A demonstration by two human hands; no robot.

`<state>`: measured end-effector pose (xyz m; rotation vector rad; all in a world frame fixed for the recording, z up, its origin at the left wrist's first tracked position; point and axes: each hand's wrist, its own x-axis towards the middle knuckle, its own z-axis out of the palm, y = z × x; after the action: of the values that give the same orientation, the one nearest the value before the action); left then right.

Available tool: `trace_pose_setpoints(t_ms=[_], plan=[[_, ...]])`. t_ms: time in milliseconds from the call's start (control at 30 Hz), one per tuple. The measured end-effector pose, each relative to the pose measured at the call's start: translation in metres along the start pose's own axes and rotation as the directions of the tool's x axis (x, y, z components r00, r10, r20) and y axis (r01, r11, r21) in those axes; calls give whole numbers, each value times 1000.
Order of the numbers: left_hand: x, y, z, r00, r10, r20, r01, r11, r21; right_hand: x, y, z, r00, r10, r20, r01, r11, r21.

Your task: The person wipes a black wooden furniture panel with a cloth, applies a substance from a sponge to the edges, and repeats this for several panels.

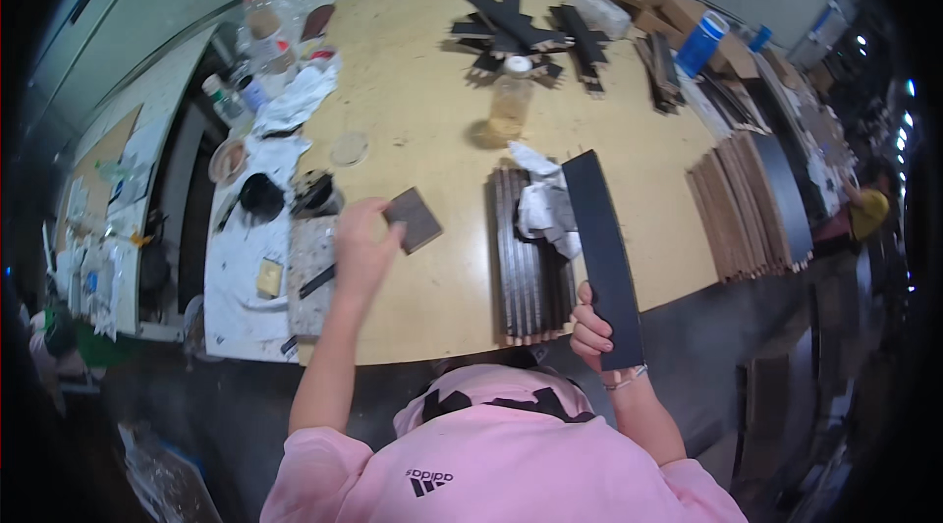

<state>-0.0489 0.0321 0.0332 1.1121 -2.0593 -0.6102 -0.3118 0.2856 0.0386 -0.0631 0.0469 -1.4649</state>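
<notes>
My left hand pinches the edge of a small dark brown square pad, just above the tabletop. My right hand is closed around the lower end of a long flat black board, held tilted near the table's front edge. Beside that board, a crumpled white cloth rests on a stack of dark strips with pale pegs at their near ends. To the left of my left hand are a dark cup and a stained slab.
A bottle of yellowish liquid stands mid-table, before a pile of black pieces. Stacked boards occupy the right, near a blue bottle. A black bowl and a yellow block sit left. Another person is far right.
</notes>
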Motion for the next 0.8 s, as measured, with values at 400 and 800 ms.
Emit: trace_pose_setpoints(t_ms=[400,800], plan=[[49,97,208,776,494,392,-503,860,-89,-43,-22,1,984,-172,-49,173,985,24],[-18,248,174,347,925,155,-717,368,-592,-58,-27,-24,963,-82,-257,82,997,-8]])
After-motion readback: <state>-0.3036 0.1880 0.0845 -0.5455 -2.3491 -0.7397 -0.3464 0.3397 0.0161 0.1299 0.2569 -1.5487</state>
